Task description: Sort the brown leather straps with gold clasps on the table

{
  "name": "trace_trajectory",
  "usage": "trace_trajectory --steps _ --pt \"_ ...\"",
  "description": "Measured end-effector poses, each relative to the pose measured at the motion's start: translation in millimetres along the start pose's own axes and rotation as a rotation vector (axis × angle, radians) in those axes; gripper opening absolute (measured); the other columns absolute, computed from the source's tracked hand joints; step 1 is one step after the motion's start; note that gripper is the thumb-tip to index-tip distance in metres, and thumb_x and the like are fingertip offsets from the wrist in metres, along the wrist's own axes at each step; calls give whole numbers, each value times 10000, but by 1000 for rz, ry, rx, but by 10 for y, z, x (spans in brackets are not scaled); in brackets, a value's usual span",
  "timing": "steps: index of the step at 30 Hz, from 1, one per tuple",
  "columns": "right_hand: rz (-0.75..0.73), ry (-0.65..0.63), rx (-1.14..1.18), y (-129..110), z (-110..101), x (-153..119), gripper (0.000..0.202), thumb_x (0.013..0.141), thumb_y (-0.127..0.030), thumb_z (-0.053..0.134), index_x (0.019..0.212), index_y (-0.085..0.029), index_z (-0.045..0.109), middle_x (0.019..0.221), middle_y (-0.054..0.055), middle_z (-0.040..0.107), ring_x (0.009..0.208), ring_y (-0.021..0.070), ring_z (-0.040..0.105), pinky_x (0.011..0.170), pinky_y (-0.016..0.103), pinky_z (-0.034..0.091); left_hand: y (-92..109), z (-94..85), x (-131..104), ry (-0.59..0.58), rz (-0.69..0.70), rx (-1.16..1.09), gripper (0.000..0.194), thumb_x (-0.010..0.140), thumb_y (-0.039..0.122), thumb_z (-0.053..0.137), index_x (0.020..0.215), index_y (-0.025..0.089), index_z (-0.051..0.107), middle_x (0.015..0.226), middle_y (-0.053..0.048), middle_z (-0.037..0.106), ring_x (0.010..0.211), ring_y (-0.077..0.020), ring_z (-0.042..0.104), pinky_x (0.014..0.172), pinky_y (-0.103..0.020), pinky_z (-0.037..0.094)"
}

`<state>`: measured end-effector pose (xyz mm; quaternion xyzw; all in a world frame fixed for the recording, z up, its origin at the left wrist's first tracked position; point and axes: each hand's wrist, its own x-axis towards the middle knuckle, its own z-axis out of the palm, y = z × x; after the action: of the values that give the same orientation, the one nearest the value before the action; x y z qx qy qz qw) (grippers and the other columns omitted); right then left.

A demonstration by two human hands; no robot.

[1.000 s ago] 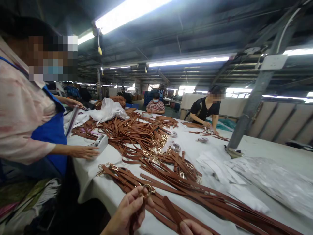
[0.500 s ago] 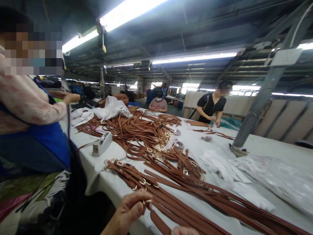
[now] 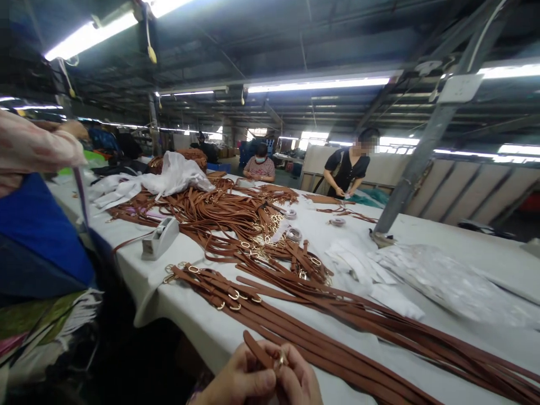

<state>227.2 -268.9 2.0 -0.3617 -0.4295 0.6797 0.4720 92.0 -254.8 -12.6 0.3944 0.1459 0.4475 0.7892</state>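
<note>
At the bottom centre, my left hand [image 3: 238, 376] pinches a brown strap [image 3: 256, 350] whose rounded end sticks up past the fingers. Touching it on the right, my right hand [image 3: 300, 378] has its fingers closed round a small gold-coloured metal fitting [image 3: 282, 358] and part of the strap. The fitting's exact shape is too small to tell. Just beyond my hands, a row of brown straps with gold buckles [image 3: 234, 293] lies along the table's near edge.
A tangled pile of brown straps [image 3: 223, 216] covers the middle of the white table [image 3: 147, 287]. A tape dispenser [image 3: 160, 239] stands left, plastic bags [image 3: 455, 281] lie right near a slanted metal post [image 3: 415, 163]. A person in blue [image 3: 40, 236] is close at left; two others work beyond.
My hands have come together, and the strap's end now rises between them. The view has shifted, so the table appears further left and the person at left is partly out of frame.
</note>
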Motion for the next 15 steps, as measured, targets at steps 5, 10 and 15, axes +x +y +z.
trace_trajectory --steps 5,10,15 --pt "-227 282 -338 209 -157 -40 543 794 -576 552 1210 -234 482 745 -18 558 636 149 519 599 278 408 -190 -74 118 127 -133 243 323 691 386 749 796 116 608 521 15 540 363 -50 345 364 -185 193" --pt "-325 363 -781 23 -273 -128 371 835 -524 545 729 -188 660 702 19 527 682 155 520 664 294 430 -213 4 117 19 -182 580 143 732 246 668 776 122 613 605 25 555 509 -70 454 471 -171 306" --pt "-164 647 -83 -234 -547 -187 456 719 -585 686 895 -165 652 517 -82 368 473 62 296 438 196 266 -424 -39 87 -196 -556 158 552 713 649 665 848 116 612 534 -12 566 344 -56 362 336 -192 178"
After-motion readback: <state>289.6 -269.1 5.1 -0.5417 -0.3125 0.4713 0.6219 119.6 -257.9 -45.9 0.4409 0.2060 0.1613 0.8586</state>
